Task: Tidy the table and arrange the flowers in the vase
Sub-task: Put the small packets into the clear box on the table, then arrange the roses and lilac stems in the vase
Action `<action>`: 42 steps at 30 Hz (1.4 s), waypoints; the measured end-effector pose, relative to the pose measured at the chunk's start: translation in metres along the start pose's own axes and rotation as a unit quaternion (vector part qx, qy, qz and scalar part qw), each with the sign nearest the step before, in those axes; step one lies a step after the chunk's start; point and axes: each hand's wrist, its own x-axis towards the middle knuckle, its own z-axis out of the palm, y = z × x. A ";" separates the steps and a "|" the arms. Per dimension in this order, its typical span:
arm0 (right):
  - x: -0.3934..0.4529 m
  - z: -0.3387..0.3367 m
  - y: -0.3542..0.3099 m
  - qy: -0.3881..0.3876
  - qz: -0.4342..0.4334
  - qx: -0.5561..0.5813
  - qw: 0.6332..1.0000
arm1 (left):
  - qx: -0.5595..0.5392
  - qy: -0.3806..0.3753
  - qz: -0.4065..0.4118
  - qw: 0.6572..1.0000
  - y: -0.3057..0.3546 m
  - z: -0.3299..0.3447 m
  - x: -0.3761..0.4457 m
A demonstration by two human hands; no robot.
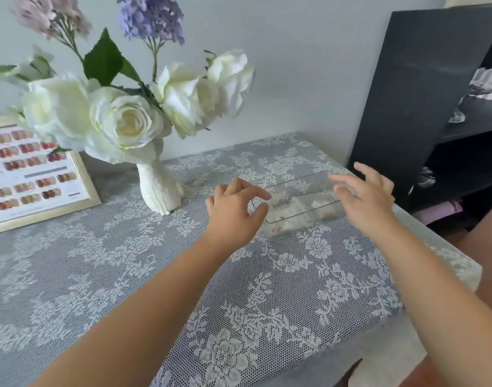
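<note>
**tidy_tom:** So what's the deal with the clear box (300,203)? It sits on the lace tablecloth (239,289), right between the two hands, just past the fingertips.

**lacefan:** Looks like thin see-through plastic with a flat lid, so I'd guess light, stiff, a bit slick, and likely to flex or pop open if squeezed mid-wall. There are small pale bits inside that I can't make out, and they'd probably rattle around if it tips.

**tidy_tom:** Grip status?

**lacefan:** Left hand (233,210) is loosely curled, thumb and forefinger apart, right at the box's near-left corner; can't tell if it's actually touching. Right hand (365,199) is spread open, hovering over the right end, holding nothing.

**tidy_tom:** Orientation?

**lacefan:** Long axis runs from one hand across to the other, tilting away toward the right hand's side. I'd take it by the short ends, one per hand, and keep it level. The vase (161,188) with the flowers (127,118) stands off beyond the left hand, well clear.
</note>
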 end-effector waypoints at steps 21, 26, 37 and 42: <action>-0.031 0.081 -0.189 -0.161 -0.243 0.222 0.930 | -0.220 0.074 -0.275 0.933 -0.174 -0.135 -0.050; -0.018 0.141 -0.207 -0.226 -0.153 0.216 0.937 | -0.233 0.040 -0.277 0.931 -0.189 -0.122 -0.041; 0.005 0.208 -0.228 -0.226 -0.112 0.241 0.937 | -0.283 0.062 -0.232 0.928 -0.192 -0.098 -0.012; 0.016 0.218 -0.230 -0.220 -0.116 0.241 0.938 | -0.291 0.071 -0.228 0.926 -0.198 -0.093 -0.003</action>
